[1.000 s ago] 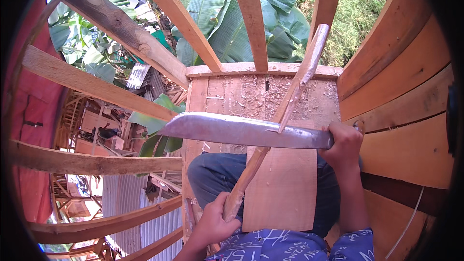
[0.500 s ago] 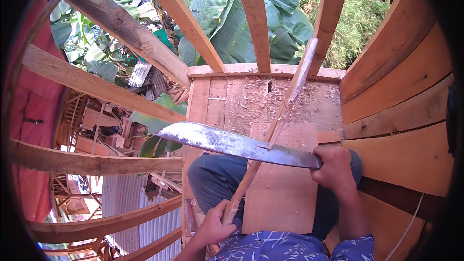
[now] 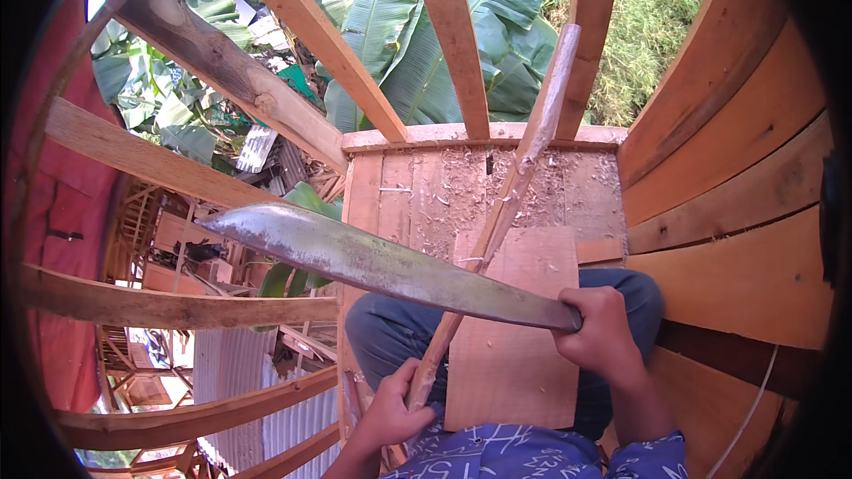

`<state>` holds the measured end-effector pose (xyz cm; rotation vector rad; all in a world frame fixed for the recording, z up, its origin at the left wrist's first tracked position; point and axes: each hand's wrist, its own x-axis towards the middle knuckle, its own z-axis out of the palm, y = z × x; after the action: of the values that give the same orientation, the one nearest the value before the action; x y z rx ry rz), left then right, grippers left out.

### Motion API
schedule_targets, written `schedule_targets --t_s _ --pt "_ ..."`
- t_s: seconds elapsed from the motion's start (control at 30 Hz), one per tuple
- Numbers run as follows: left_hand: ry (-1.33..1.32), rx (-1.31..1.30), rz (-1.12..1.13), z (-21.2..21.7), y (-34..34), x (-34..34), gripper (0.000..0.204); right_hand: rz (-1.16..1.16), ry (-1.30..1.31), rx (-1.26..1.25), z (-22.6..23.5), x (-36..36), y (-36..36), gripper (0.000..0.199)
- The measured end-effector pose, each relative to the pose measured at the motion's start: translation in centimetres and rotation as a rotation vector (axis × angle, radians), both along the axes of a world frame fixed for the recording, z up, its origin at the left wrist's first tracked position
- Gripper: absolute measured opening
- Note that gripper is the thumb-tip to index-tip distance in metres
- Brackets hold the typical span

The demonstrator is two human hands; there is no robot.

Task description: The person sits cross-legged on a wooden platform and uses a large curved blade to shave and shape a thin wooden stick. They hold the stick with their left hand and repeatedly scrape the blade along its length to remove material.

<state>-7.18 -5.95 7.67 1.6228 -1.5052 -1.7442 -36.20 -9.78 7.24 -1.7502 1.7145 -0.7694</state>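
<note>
A long wooden stick (image 3: 508, 200) runs slantwise from my lap up toward the far railing, partly whittled pale. My left hand (image 3: 398, 403) is closed around its lower end. In my right hand (image 3: 600, 326) is the grip of a machete (image 3: 382, 267), the hand wrapped round it so the handle is mostly hidden. The broad blade points left and crosses over the stick, covering part of it; whether it touches the wood I cannot tell. Beneath both, a flat wooden board (image 3: 515, 364) lies across my lap between my knees.
Curled shavings (image 3: 444, 179) litter the plank floor (image 3: 364, 200) ahead. Wooden slats (image 3: 461, 44) and a low ledge (image 3: 408, 137) enclose the far side, with banana leaves (image 3: 399, 53) beyond. A plank wall (image 3: 737, 275) stands close on my right. Corrugated metal sheets (image 3: 231, 364) show below left.
The machete has come nearer to my lap along the stick and its blade has turned to show more of its flat side. My left hand keeps its hold; the stick's far end has risen slightly in view.
</note>
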Motion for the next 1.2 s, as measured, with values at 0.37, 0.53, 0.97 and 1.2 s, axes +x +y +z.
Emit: schedule_targets --t_s 0.37,0.53,0.97,1.2 --pt "-0.037 -0.004 -0.003 0.1 1.0 1.0 0.031 -0.343 0.530 -0.479 -0.3 -3.9 -4.2 0.015" --pt "-0.024 0.027 -0.060 -0.8 0.8 0.6 0.036 -0.246 0.504 -0.366 -0.4 -3.3 -2.7 0.015" --pt "0.153 0.220 -0.029 -1.1 -0.1 1.2 0.037 -0.160 0.469 -0.364 -1.0 -2.2 -3.1 0.010" --pt "0.442 0.424 -0.080 -0.8 0.2 1.2 0.037 -0.356 0.431 -0.343 -2.1 -4.8 -3.5 0.013"
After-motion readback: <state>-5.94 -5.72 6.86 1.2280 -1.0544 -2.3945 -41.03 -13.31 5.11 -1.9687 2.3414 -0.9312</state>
